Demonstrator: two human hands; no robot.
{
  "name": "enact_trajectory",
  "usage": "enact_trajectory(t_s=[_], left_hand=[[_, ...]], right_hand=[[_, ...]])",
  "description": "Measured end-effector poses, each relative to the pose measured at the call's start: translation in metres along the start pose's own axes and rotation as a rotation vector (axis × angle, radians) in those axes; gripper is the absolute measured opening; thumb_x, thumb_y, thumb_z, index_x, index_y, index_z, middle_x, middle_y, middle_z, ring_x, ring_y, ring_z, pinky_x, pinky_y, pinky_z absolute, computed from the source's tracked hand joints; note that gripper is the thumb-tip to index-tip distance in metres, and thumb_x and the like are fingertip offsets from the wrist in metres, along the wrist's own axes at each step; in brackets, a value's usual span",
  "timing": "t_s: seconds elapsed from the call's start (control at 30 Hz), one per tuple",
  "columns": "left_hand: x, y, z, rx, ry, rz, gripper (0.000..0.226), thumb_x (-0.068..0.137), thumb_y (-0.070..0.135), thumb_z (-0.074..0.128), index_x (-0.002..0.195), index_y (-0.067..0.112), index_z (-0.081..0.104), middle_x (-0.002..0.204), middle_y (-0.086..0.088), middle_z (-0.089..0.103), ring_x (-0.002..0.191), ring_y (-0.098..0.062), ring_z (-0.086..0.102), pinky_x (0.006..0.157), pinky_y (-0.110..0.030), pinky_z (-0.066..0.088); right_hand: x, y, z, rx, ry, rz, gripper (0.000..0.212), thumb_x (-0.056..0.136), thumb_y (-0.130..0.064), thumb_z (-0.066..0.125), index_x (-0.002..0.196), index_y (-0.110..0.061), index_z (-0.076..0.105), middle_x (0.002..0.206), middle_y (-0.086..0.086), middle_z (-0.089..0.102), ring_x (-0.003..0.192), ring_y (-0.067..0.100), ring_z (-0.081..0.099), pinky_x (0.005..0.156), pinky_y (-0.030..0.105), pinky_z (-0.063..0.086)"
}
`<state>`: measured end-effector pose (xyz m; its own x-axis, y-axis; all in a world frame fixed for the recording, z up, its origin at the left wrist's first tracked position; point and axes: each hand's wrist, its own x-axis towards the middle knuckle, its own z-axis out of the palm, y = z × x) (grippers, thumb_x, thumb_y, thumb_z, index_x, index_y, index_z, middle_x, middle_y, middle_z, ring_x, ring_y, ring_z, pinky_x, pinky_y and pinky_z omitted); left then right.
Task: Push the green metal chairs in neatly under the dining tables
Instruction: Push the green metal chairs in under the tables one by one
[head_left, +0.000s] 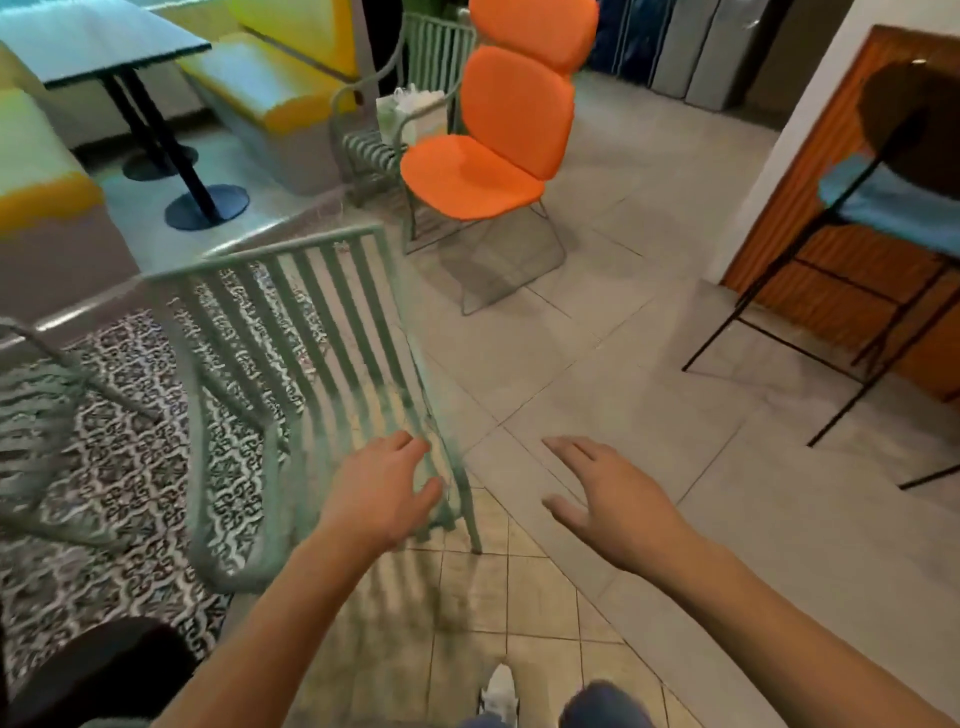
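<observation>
The slatted green chair (311, 374) looks stiff, fairly heavy and scrape-prone, best gripped by its top rail, while the left hand (382, 491) and right hand (605, 493) hover with fingers spread, holding nothing.

Floor (649, 395) open right; green chair (291, 332) blocks left.
</observation>
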<state>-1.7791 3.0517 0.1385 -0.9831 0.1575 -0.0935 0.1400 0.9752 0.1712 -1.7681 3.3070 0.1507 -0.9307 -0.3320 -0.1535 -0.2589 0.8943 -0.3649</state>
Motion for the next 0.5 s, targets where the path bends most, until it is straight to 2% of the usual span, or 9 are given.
enact_trajectory(t_s=[0.13, 0.27, 0.37, 0.5], left_hand=[[0.080, 0.010, 0.001, -0.021, 0.035, -0.017, 0.051, 0.093, 0.052, 0.042, 0.137, 0.027, 0.047, 0.134, 0.009, 0.052, 0.119, -0.013, 0.050, 0.101, -0.032, 0.043], [0.176, 0.020, 0.008, -0.100, 0.094, -0.109, 0.052, 0.092, 0.052, 0.046, 0.137, 0.025, 0.049, 0.143, 0.007, 0.044, 0.131, -0.015, 0.040, 0.109, -0.033, 0.033], [0.244, 0.027, 0.004, -0.253, 0.196, -0.260, 0.048, 0.091, 0.045, 0.054, 0.135, 0.024, 0.052, 0.138, 0.007, 0.047, 0.129, -0.014, 0.041, 0.107, -0.032, 0.034], [0.313, 0.028, -0.010, -0.407, 0.228, -0.441, 0.043, 0.090, 0.044, 0.056, 0.131, 0.029, 0.052, 0.131, 0.009, 0.049, 0.120, -0.011, 0.049, 0.097, -0.029, 0.039]], right_hand=[[0.074, 0.052, -0.022, 0.085, 0.028, 0.024, 0.062, 0.095, -0.049, 0.045, 0.151, -0.033, 0.023, 0.151, -0.014, 0.033, 0.136, 0.008, 0.030, 0.105, 0.025, 0.034], [0.171, 0.109, -0.035, 0.156, 0.019, -0.040, 0.062, 0.095, -0.047, 0.048, 0.150, -0.032, 0.025, 0.149, -0.012, 0.035, 0.136, 0.008, 0.029, 0.107, 0.024, 0.032], [0.249, 0.146, -0.054, 0.260, 0.005, -0.045, 0.060, 0.095, -0.047, 0.049, 0.149, -0.034, 0.027, 0.147, -0.013, 0.036, 0.135, 0.006, 0.030, 0.105, 0.020, 0.028], [0.328, 0.168, -0.083, 0.344, -0.067, -0.075, 0.056, 0.095, -0.045, 0.051, 0.146, -0.035, 0.032, 0.145, -0.014, 0.039, 0.133, 0.004, 0.032, 0.101, 0.014, 0.024]])
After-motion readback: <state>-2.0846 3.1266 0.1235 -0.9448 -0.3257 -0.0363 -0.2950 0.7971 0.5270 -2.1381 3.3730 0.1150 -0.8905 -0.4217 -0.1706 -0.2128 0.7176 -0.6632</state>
